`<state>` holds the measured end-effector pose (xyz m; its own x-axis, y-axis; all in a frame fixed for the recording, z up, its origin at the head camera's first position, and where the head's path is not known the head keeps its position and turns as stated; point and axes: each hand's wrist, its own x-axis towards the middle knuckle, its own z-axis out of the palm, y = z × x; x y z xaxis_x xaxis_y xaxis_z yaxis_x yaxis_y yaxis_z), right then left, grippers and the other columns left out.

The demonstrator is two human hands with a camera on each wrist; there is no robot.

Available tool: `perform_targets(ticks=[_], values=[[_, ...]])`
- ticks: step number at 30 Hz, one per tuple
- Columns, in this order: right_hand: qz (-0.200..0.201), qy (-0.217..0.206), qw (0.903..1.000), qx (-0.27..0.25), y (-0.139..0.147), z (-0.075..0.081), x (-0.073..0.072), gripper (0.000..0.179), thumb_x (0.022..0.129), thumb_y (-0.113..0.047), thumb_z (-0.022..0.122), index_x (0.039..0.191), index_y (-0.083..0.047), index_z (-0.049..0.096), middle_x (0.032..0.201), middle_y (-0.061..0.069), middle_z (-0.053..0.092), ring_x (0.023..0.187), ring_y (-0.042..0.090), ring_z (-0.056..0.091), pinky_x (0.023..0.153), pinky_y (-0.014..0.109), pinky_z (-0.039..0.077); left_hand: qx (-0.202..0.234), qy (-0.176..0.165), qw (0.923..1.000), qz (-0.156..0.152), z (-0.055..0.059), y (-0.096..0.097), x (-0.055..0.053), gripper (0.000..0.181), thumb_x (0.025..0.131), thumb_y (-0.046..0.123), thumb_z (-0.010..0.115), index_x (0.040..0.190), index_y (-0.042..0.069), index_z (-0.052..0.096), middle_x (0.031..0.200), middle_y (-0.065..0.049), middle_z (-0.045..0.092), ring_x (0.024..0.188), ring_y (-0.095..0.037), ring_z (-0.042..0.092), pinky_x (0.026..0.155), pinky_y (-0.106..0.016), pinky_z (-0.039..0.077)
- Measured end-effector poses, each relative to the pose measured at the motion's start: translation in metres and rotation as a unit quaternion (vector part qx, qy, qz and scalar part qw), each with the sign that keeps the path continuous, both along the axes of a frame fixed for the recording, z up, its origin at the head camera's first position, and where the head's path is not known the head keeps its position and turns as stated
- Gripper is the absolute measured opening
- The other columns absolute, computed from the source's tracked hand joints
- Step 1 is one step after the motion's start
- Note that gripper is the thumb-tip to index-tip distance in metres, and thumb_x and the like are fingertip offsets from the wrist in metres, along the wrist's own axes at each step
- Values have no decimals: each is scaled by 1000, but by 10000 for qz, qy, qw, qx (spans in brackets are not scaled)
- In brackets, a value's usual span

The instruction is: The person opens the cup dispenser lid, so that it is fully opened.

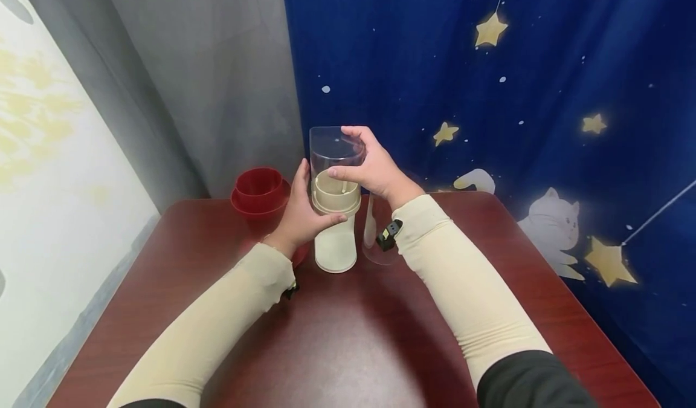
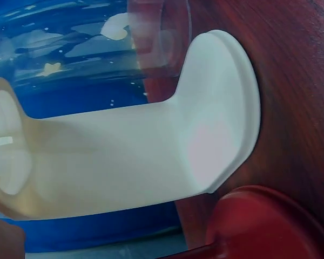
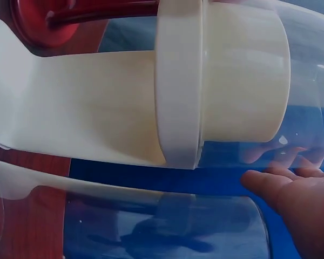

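- The cream stand (image 1: pixel 335 248) stands upright towards the middle of the counter's (image 1: pixel 326 335) far edge, its rounded foot pointing to the near edge.
- A clear plastic cylinder (image 1: pixel 328 145) sits around the stand's raised collar, its lower end at the wider cream rim.
- The left hand (image 1: pixel 301 217) grips the stand around that rim, its thumb across the front and its fingers apart from the thumb, up the left side.
- The right hand (image 1: pixel 380 175) is clamped on the clear cylinder higher up, thumb in front, fingers on the far side.
- A red stand (image 1: pixel 258 184) with a cup-shaped top is just left of the left hand, near the far left corner.
- A clear plastic piece (image 3: pixel 167 216) is just right of the cream stand, partly hidden by the right wrist.
- A blue starry curtain (image 1: pixel 391 51) hangs beyond the far edge.
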<state>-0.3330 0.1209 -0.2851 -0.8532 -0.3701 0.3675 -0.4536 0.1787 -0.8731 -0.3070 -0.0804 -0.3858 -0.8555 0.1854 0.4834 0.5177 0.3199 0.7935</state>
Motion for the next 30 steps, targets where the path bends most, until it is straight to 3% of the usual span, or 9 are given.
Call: perform_targets(ticks=[7, 13, 18, 24, 30], values=[[-174, 8, 9997, 149, -5, -2, -2, 91, 79, -14, 91, 155, -16, 40, 157, 10, 47, 139, 26, 54, 117, 46, 46, 312, -65, 9994, -98, -11, 1, -11, 139, 68, 28, 99, 168, 38, 3, 170, 3, 27, 151, -20, 36, 123, -50, 39], [-324, -39, 9992, 221, -6, -3, -3, 90, 81, -20, 91, 155, -21, 39, 158, 8, 44, 141, 28, 48, 117, 51, 45, 367, -286, 9989, 56, -18, 3, -21, 144, 68, 26, 100, 169, 30, -2, 173, -4, 26, 155, -25, 35, 124, -50, 38], [-376, 22, 9993, 59, -9, -7, -5, 88, 81, -19, 89, 154, -21, 40, 156, 10, 42, 139, 30, 47, 116, 51, 46, 387, -233, 9989, 101, -23, 5, -27, 146, 65, 28, 100, 169, 24, -2, 171, -10, 28, 154, -27, 36, 122, -49, 41], [-506, 121, 9981, -341, -14, -15, -7, 85, 80, -20, 86, 151, -21, 39, 157, 11, 40, 141, 32, 44, 117, 51, 44, 382, -221, 9988, 195, -27, 6, -31, 143, 66, 38, 98, 169, 32, 0, 167, -12, 33, 148, -30, 42, 119, -50, 45], [-623, 26, 9947, -812, -20, -20, -6, 85, 79, -19, 86, 150, -23, 38, 157, 10, 39, 145, 31, 43, 120, 52, 42, 409, -224, 9988, 181, -28, 8, -37, 141, 66, 34, 99, 169, 37, 2, 165, -10, 36, 146, -29, 45, 118, -50, 45]])
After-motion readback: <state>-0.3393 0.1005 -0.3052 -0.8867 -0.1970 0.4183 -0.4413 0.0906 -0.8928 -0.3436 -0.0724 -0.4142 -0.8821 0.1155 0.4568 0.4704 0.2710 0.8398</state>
